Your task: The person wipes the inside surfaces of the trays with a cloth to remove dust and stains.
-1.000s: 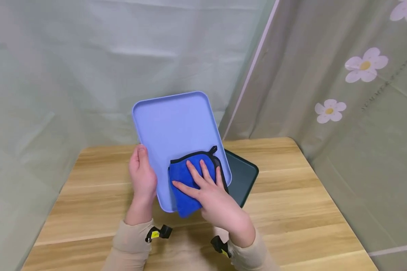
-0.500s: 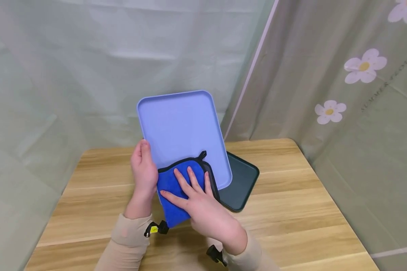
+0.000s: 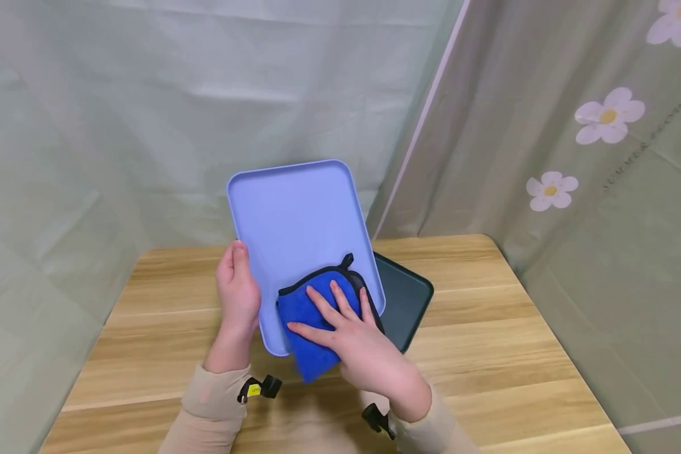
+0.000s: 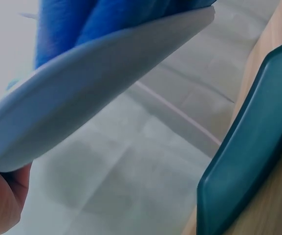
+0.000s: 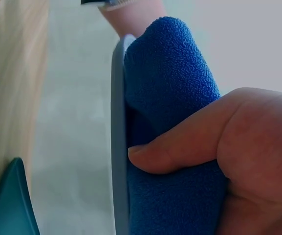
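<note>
Above the wooden desk (image 3: 488, 353), a person's left hand (image 3: 239, 293) is gripping the long side of a pale-blue, rectangular, plastic-looking tray (image 3: 295, 221) pointing away; the right hand (image 3: 363, 347), fingers spread, is pressing a black-trimmed blue terry cloth (image 3: 306, 314) to its near end.

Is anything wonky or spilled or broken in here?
I can't see any spills or breaks. The dark green tray looks a bit wonky, though: it sits at a slant to the edges of the table. One corner of the blue cloth also pokes past the light blue tray.
</note>
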`<state>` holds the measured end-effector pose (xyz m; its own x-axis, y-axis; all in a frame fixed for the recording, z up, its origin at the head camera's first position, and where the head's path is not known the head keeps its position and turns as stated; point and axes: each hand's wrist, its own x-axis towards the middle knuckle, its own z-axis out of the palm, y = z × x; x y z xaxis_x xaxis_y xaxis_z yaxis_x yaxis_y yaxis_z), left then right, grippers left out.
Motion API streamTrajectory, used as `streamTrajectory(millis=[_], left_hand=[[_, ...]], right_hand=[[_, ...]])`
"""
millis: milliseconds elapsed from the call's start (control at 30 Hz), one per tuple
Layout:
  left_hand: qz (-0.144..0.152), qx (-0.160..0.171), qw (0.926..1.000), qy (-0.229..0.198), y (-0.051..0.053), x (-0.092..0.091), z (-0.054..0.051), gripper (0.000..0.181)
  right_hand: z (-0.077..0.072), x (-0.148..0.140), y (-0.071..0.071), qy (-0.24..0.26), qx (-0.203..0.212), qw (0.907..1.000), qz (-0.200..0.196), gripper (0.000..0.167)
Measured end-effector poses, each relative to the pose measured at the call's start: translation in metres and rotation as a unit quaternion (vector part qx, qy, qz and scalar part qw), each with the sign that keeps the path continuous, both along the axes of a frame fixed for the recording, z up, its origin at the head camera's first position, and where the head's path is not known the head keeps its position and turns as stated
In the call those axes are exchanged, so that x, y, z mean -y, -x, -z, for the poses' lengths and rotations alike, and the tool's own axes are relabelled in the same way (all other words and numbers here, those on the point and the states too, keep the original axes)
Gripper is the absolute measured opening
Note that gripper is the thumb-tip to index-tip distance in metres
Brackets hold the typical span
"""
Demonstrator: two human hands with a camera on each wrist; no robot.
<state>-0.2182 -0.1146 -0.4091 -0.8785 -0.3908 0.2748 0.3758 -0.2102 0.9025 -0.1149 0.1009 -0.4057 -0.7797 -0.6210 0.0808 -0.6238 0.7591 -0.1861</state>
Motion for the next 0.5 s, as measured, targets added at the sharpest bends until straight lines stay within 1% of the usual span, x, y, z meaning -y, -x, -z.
streamTrajectory(millis=[133, 267, 500], left_hand=[[0.001, 0.012, 0.9999, -0.003, 0.000, 0.002, -0.001, 0.034], [0.000, 0.023, 0.9997, -0.003, 0.000, 0.003, -0.002, 0.035], [0.001, 0.010, 0.9999, -0.009, 0.002, 0.004, -0.002, 0.037]], right_hand=[[-0.001, -0.008, 0.003, 0.010, 0.012, 0.9998, 0.014, 0.119], [-0.001, -0.014, 0.006, 0.013, 0.014, 0.9994, 0.028, 0.119], [-0.004, -0.015, 0.007, 0.007, 0.023, 0.9991, 0.034, 0.120]])
